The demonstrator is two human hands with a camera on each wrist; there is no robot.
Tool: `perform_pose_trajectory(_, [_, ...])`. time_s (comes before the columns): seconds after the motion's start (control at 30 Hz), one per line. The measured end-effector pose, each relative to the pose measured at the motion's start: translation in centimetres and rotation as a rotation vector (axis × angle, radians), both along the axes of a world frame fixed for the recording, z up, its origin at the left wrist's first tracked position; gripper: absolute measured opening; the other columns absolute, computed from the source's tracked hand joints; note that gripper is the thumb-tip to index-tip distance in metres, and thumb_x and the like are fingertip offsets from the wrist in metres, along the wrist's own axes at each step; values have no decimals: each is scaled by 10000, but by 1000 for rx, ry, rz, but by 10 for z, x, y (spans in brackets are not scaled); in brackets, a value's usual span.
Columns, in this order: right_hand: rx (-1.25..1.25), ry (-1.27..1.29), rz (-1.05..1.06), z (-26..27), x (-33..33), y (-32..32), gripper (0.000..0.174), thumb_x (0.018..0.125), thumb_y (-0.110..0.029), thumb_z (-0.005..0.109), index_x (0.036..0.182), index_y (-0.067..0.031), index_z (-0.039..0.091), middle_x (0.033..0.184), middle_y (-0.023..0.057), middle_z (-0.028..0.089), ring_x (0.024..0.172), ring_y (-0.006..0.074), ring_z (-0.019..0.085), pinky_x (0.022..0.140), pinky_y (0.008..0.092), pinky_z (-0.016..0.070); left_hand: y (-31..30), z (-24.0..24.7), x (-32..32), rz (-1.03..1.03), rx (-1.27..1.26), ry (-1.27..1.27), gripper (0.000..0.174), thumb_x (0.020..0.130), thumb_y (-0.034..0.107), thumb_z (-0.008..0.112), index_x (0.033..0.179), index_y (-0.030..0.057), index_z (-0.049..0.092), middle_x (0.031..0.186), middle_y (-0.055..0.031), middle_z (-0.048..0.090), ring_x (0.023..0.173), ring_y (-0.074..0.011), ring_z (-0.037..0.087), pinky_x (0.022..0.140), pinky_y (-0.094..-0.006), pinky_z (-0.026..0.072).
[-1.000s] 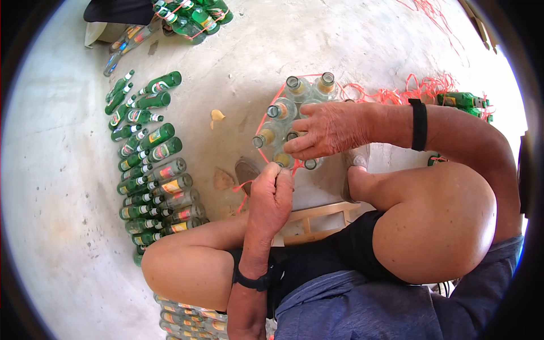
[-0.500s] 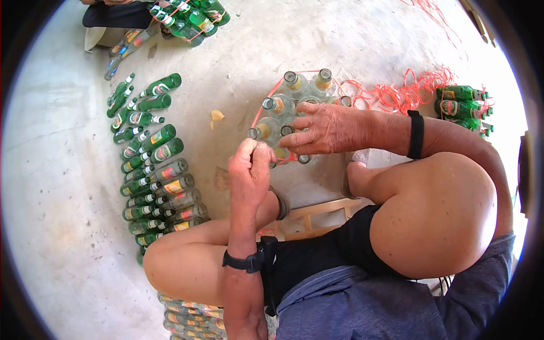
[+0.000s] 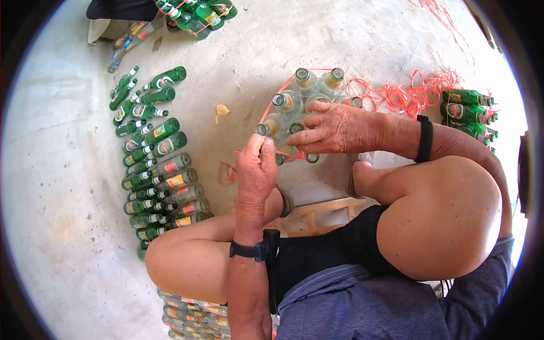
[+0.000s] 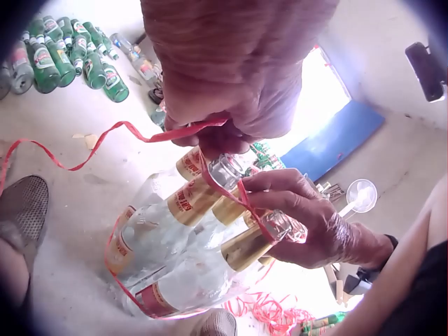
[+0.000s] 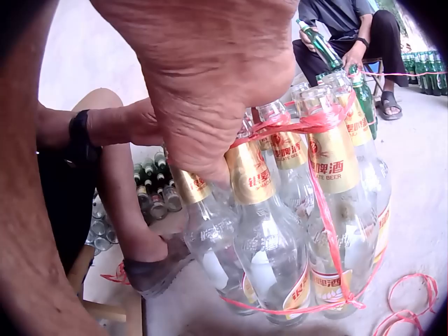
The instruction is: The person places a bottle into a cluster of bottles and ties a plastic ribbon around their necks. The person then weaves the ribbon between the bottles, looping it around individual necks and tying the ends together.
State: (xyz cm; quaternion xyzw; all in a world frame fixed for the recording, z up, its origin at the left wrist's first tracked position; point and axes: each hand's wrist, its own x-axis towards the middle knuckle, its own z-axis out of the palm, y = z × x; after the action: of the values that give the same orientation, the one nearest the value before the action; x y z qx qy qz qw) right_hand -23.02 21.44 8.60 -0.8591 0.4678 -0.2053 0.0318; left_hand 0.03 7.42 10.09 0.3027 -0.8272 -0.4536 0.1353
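A bundle of clear glass beer bottles (image 3: 304, 83) with gold neck labels stands upright on the floor between the person's feet. Red plastic twine (image 5: 325, 224) circles the bundle low down and runs up and across the necks. At the near left side of the bundle, the left hand (image 3: 255, 170) pinches the twine; a loose tail of twine (image 4: 105, 136) trails from it in the left wrist view. Over the bottle tops, the right hand (image 3: 343, 130) spreads its fingers among the necks, fingertips right at the twine. Its palm hides some necks.
Green and clear bottles (image 3: 164, 131) lie in rows at left. Tied green bundles (image 3: 464, 105) are at right and far back. Tangled twine (image 3: 408, 96) lies right of the bottles. A low wooden stool (image 3: 317, 215) is under the person. Another seated person (image 5: 343, 35) holds a green bottle.
The left hand has moved forward and left from the bundle's near edge, still pinching the twine. The right hand has stayed over the bottle necks.
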Motion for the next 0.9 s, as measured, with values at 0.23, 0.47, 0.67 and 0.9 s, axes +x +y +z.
perform_pose_trajectory(0.23, [5, -16, 16, 1, -3, -2, 334, 792, -198, 762, 1124, -166, 762, 1298, -55, 633, 972, 163, 637, 988, 389, 511, -3, -4, 3, -16, -84, 20, 179, 1069, 116, 606, 930, 4, 623, 783, -143, 672, 683, -277, 642, 660, -391, 517])
perform_pose_trajectory(0.47, [61, -36, 35, 4, -7, -2, 387, 782, -187, 765, 1166, -142, 767, 1335, -40, 631, 995, 181, 641, 1008, 415, 507, 7, -13, 5, 140, 92, 60, 204, 1083, 109, 590, 910, 3, 618, 770, -129, 690, 674, -187, 660, 658, -353, 533])
perform_pose_trajectory(0.67, [78, -53, 50, 3, -9, -5, 402, 786, -177, 766, 1186, -127, 767, 1371, -28, 621, 1025, 196, 637, 1016, 416, 499, 4, -17, 7, 144, -184, 6, 169, 1039, 85, 604, 892, 5, 625, 801, -156, 650, 711, -322, 649, 682, -431, 518])
perform_pose_trajectory(0.9, [142, -58, 62, 10, -10, -6, 411, 781, -171, 762, 1187, -106, 761, 1366, -20, 627, 1036, 204, 630, 1007, 421, 497, 1, -20, 18, 144, -200, -150, 232, 1029, 143, 635, 845, 19, 565, 814, -200, 605, 752, -433, 600, 682, -502, 484])
